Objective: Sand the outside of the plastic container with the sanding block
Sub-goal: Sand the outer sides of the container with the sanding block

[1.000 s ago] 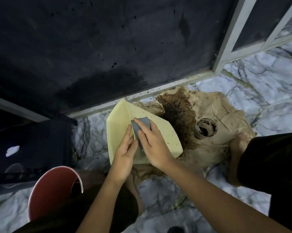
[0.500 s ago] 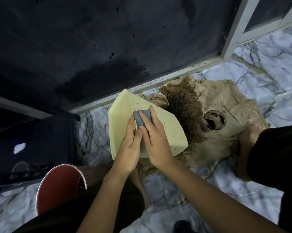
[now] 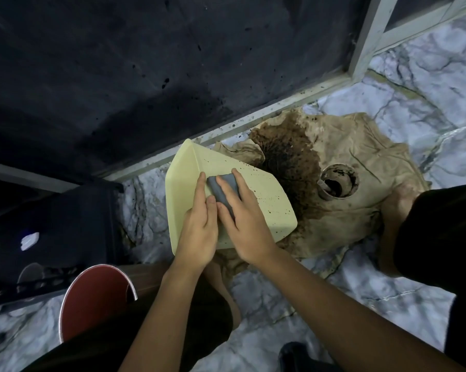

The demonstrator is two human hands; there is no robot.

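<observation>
A pale yellow plastic container (image 3: 264, 202) lies tipped over on a stained cloth, its outer wall facing up and speckled with dark spots. A grey sanding block (image 3: 221, 187) rests flat on that wall. My right hand (image 3: 245, 218) presses on the block with fingers spread over it. My left hand (image 3: 199, 226) lies against the container's left side, its fingers touching the block's left edge. The lower part of the block is hidden under my hands.
A stained beige cloth (image 3: 355, 162) covers the marble floor (image 3: 387, 296), with a small dirty cup (image 3: 337, 183) standing on it. A red bucket (image 3: 92, 299) sits at lower left, a dark box (image 3: 52, 237) to the left. A dark wall and metal frame (image 3: 366, 44) stand behind.
My right hand has slid the sanding block a little up the container's wall, away from me. The left hand stays on the container's side.
</observation>
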